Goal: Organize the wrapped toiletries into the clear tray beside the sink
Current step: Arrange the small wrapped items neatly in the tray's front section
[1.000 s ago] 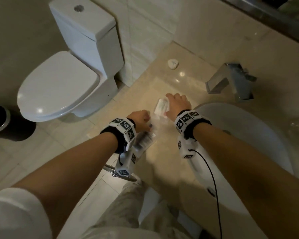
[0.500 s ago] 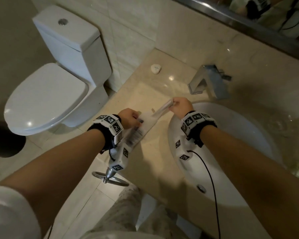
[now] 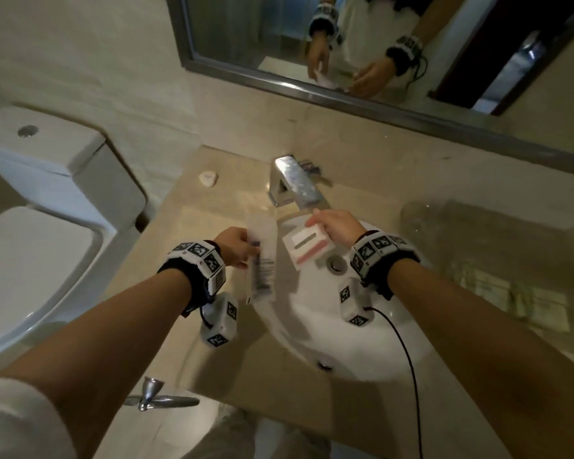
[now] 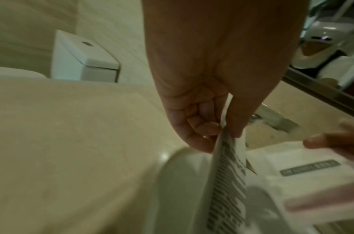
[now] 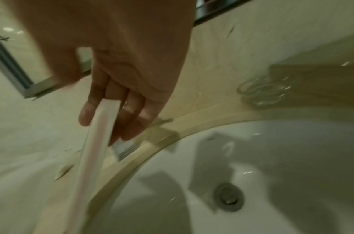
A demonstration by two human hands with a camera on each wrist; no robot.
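My left hand [image 3: 241, 250] pinches a long clear packet with a dark comb [image 3: 262, 263] inside, held over the sink's left rim. The left wrist view shows thumb and fingers of this left hand [image 4: 222, 129] pressed on the comb packet [image 4: 228, 174]. My right hand [image 3: 327, 225] grips a flat white packet with a pink edge [image 3: 307, 246] above the basin. That white packet [image 5: 95, 142] runs edge-on from the right hand [image 5: 111, 114]. The clear tray [image 3: 444, 226] sits right of the sink, with pale packets [image 3: 511, 296] in it.
The white sink basin [image 3: 345, 342] with its drain [image 3: 335, 264] lies under both hands, and the chrome faucet [image 3: 295, 183] stands behind them. A small white soap [image 3: 207, 178] rests on the counter's back left. The toilet [image 3: 47, 210] is far left. A mirror [image 3: 345, 44] hangs above.
Both hands have moved right, from the counter left of the sink to above the basin, each carrying its packet. The right hand's packet now lies flat, face up.
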